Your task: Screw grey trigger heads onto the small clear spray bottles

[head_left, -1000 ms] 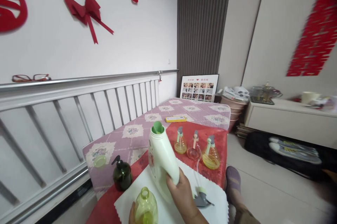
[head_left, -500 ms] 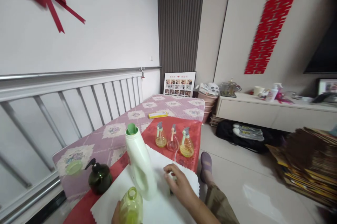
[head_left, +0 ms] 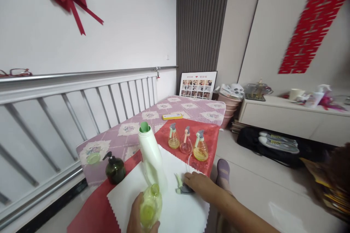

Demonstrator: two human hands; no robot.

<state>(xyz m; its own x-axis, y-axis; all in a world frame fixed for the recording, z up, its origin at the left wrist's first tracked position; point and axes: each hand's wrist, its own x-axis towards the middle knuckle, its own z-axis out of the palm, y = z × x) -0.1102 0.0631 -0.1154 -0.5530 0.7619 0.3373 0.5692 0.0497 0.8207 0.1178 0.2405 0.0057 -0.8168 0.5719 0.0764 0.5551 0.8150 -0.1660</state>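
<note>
My left hand (head_left: 136,214) is wrapped around a yellow-green see-through bottle (head_left: 151,207), with liquid low inside and no top on its neck. Fingers of my right hand (head_left: 195,181) are closed on a grey and pale-green trigger spray head (head_left: 183,188), partly hidden beneath them. A thin tube stretches up from it toward the back. Between and behind my hands stands a tall pale-green detergent jug (head_left: 151,152), its green spout uncapped. Three small spray bottles stand farther back: one with yellowish liquid (head_left: 173,140), a pinkish one (head_left: 186,144) and another yellowish one (head_left: 201,151).
A white scalloped mat (head_left: 123,204) lies on a red cloth (head_left: 93,213) over a flowered tablecloth (head_left: 124,129). A dark green pump bottle (head_left: 116,170) and a green lid (head_left: 93,158) are at left. A yellow box (head_left: 172,116) lies farther back. Railing (head_left: 90,105) borders the table.
My right hand has come down onto the spray head. The bottle in my left hand now shows more fully, tilted slightly. The view has swung left, so the surroundings sit farther right.
</note>
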